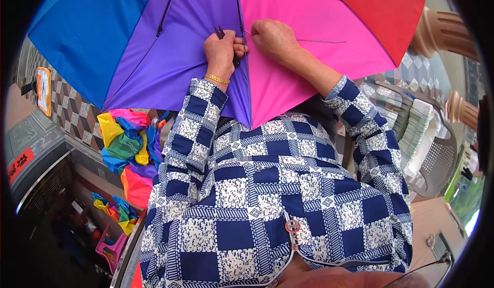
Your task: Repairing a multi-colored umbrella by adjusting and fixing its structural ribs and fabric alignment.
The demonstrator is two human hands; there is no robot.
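An open umbrella [200, 10] spreads before me, its inner side showing blue, purple, pink and red panels. Dark thin ribs [239, 5] run along the panel seams. My left hand [222, 51] is closed around a small pair of black thread snips [220, 32], tips pointing up, with its fingertips at the rib between the purple and pink panels. Just right of that rib, my right hand [272, 37] pinches; a thin light line shows between its fingertips and the rib, needle or thread I cannot tell. A dark thread [321, 42] trails from this hand across the pink panel.
Crumpled multicoloured umbrella cloth [126, 149] lies at my left, with more [116, 211] below it beside a pink basket [110, 249]. On the right, a grey plastic chair [437, 164] bears a stack of pale thin strips [418, 133]. Columns [447, 33] stand at the far right.
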